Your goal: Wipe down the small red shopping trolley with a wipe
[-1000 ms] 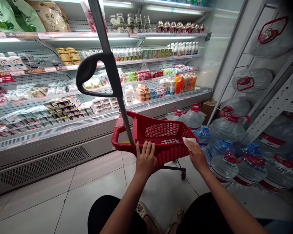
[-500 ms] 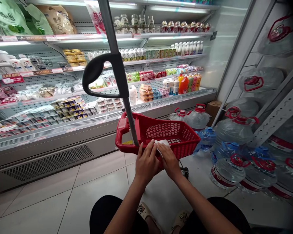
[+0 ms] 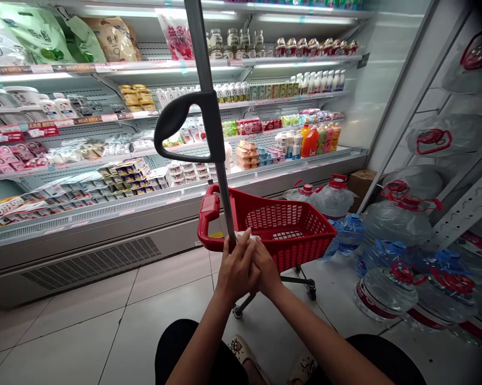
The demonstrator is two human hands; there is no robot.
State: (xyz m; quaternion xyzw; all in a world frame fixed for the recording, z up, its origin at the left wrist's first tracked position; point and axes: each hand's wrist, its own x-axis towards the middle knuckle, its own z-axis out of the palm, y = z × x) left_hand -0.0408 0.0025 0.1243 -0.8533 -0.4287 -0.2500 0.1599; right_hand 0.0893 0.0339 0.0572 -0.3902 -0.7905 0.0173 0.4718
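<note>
A red wheeled shopping basket (image 3: 305, 248) stands on the tiled floor before me, with a grey pole (image 3: 223, 192) and a black handle (image 3: 175, 116) rising from its near left corner. My left hand (image 3: 236, 267) lies on the basket's near rim beside the pole, fingers stretched out. My right hand (image 3: 268, 268) is pressed against it on the same rim. A sliver of white wipe (image 3: 249, 234) shows at its fingertips; the rest is hidden under the two hands. The basket looks empty inside.
A chilled display case (image 3: 104, 214) with shelves of dairy, drinks and packets runs along the left and back. Large water jugs (image 3: 385, 291) with red handles lie and stand on the floor at right, below a metal rack (image 3: 461, 208). My knees and shoes show at the bottom.
My right hand has slid the white wipe leftwards along the near rim, from the basket's right corner to my left hand. The basket and view have shifted slightly right.
</note>
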